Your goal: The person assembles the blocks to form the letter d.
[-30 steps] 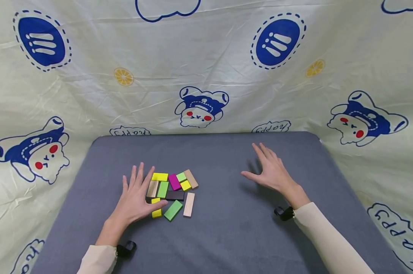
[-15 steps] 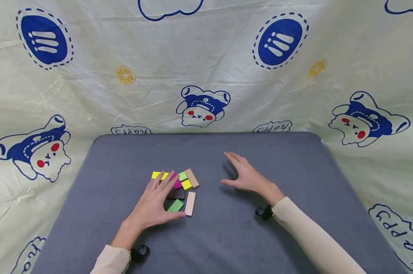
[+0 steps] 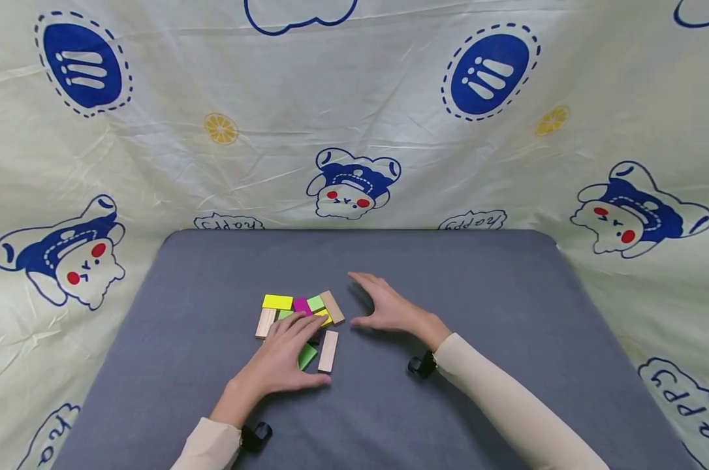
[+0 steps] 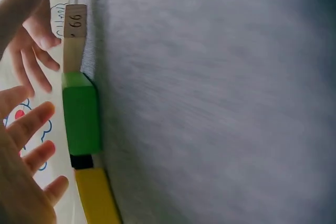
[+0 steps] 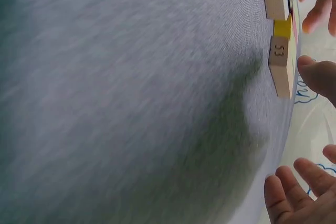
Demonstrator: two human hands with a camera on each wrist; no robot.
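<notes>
Several coloured wooden blocks lie flat in a loose cluster on the grey table. My left hand is held over the cluster with fingers spread, hiding part of it. Around it show a yellow block, a magenta block, a green block and a plain block. In the left wrist view the green block stands apart from the fingers. My right hand, thumb and fingers apart, hovers just right of a tan block, which bears a number in the right wrist view.
The grey cloth-covered table extends around the blocks on all sides. Behind it hangs a pale printed curtain. A black strap is at the right wrist, and another black strap at the left.
My right hand has moved left and a little toward me, close to the blocks. My left hand has shifted right across the cluster. The blocks look unmoved.
</notes>
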